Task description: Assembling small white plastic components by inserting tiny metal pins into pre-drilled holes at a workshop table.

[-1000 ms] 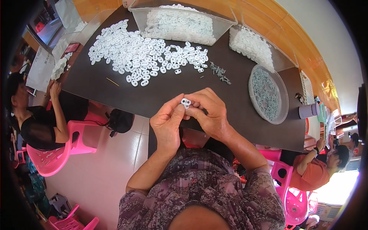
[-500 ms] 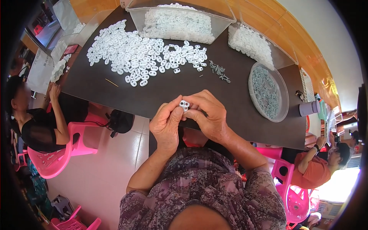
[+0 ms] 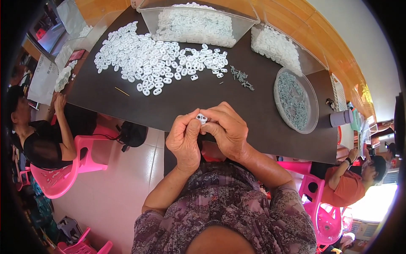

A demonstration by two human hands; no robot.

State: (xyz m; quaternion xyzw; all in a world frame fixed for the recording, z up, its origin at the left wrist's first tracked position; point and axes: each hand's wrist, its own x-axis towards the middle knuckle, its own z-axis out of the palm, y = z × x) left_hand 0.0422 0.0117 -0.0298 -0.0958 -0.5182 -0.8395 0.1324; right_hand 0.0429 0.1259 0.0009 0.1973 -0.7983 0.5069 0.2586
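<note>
Both my hands meet just over the near edge of the dark table. Between thumb and fingers, my left hand point(image 3: 185, 137) pinches a small white oval plastic piece with two holes point(image 3: 201, 118). My right hand point(image 3: 228, 129) grips the same piece from the other side, its thumb and forefinger close against it. The fingers cover much of the piece, so whether a screw sits in it is hidden. Beyond my hands lies a broad heap of similar white two-hole pieces point(image 3: 146, 57). A small pile of grey screws point(image 3: 242, 78) rests to the right of that heap.
A round clear tub point(image 3: 313, 120) of grey screws stands at the right. Clear bins point(image 3: 146, 17) of white pieces stand at the back. A thin yellowish stick point(image 3: 122, 91) and a purple-grey cup point(image 3: 341, 119) are on the table point(image 3: 169, 101). People sit left and right on pink chairs point(image 3: 86, 156).
Both hands have shifted very slightly, and the right thumb and fingers now cover more of the white piece, which sits a little differently. The heaps on the table are unchanged.
</note>
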